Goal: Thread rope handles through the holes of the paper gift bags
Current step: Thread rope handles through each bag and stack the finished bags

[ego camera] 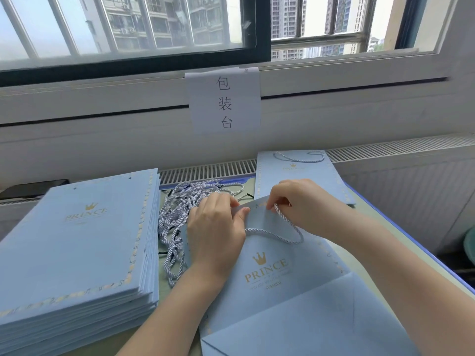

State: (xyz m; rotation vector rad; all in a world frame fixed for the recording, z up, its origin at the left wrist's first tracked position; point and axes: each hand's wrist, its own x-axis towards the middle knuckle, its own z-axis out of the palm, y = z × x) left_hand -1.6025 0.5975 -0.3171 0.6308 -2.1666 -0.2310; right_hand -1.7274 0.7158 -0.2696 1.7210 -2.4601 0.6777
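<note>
I am pinching the rope handle with my right hand and the current bag's lip with my left hand, leaving one finished bag behind and a thick unthreaded stack waiting.

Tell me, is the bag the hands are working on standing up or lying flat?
Lying flat. The bag lies folded on the table, printed side up, its rope handle looped across it, while the left hand and right hand pinch its top edge.

A packing station in an upper-floor room: just beyond the hands, a paper sign reading 包装台 is taped under the window. To their left sits a stack of flat gift bags; high-rise flats show outside.
</note>
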